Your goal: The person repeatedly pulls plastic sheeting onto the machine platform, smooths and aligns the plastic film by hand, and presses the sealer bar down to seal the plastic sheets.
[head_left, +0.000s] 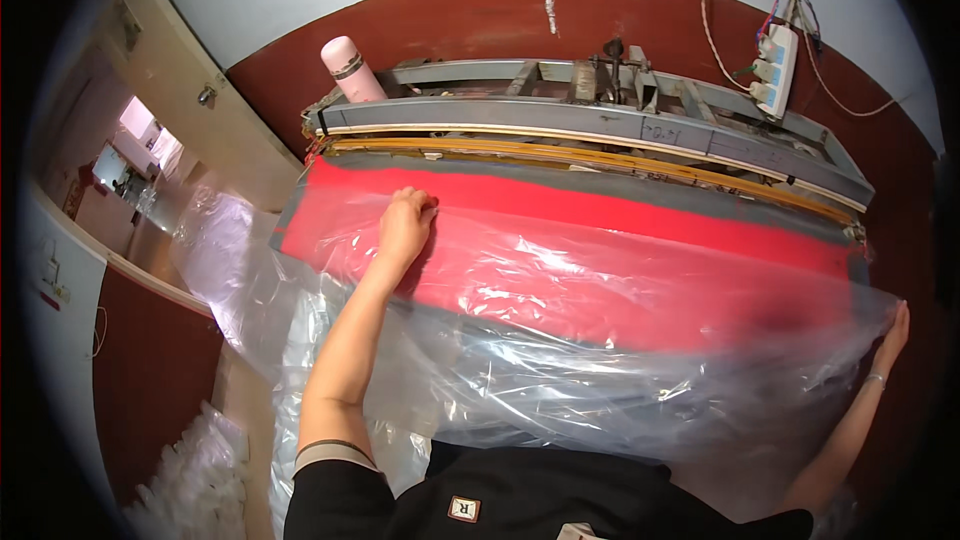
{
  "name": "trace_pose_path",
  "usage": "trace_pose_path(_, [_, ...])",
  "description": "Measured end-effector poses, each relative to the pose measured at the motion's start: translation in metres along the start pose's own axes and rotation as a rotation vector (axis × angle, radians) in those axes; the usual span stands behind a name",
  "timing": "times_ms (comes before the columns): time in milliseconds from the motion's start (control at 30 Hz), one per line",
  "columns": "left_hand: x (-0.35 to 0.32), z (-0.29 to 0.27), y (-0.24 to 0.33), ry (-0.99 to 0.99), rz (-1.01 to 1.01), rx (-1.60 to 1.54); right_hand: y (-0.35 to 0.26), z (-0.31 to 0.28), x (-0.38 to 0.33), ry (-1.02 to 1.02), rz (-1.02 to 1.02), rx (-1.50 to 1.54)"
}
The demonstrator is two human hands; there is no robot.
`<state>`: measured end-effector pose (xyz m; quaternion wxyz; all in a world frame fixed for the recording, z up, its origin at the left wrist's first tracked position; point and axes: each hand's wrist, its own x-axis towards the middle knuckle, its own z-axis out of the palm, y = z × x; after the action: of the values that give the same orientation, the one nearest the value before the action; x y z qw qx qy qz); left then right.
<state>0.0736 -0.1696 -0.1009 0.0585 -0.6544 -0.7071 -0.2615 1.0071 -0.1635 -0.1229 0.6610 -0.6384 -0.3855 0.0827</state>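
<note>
A wide sheet of clear plastic film [520, 390] lies over a red surface [560, 215] on the bench, its far edge stretched across the red. My left hand [405, 225] is above the red surface, left of the middle, with its fingers pinched on the film's far edge. Out at the far right, past the end of the red surface, my right hand [893, 333] grips the film's corner. Between my two hands the edge runs fairly straight, while the film nearer my body hangs in shiny wrinkles.
Behind the red surface stretches a grey metal frame [480, 112] with yellow strips [600, 164] along its front. A pink flask [352, 70] stands at its left end. Right, a white power strip [775, 70] hangs from cables. More film [195, 470] heaps on the left floor near a door [190, 70].
</note>
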Motion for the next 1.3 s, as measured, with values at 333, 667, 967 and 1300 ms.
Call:
trace_pose_path(333, [0.046, 0.027, -0.081, 0.453, -0.384, -0.498, 0.006, 0.16, -0.013, 0.078, -0.457, -0.376])
trace_pose_path(667, [0.107, 0.087, -0.16, 0.522, -0.347, -0.724, -0.005, 0.269, -0.039, 0.058, -0.105, 0.061])
trace_pose_path(967, [0.108, 0.067, -0.155, 0.515, -0.518, -0.899, 0.006, 0.257, -0.019, 0.41, -0.304, -0.456])
trace_pose_path(1300, [0.104, 0.043, -0.123, 0.378, -0.495, -0.944, -0.026, 0.254, -0.025, 0.334, -0.011, -0.222])
